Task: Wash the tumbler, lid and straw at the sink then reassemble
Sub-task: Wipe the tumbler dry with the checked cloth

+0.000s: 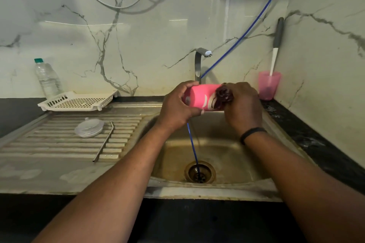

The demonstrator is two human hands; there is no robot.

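A pink tumbler point(199, 96) lies on its side above the sink basin point(223, 156). My left hand point(175, 106) grips its left end, fingers curled over the top and thumb underneath. My right hand point(243, 104) holds a dark maroon scrubber point(224, 95) against the tumbler's right end. The clear lid point(89, 127) lies flat on the ribbed steel drainboard point(49, 144) at the left. Just right of the lid, the bent metal straw point(104, 141) lies on the drainboard.
A tap point(199, 61) stands behind the tumbler. A blue hose point(192, 144) runs from the wall down into the drain point(199, 171). A white perforated tray point(79, 100) and water bottle point(47, 79) sit back left. A pink cup point(268, 85) holding a brush stands back right.
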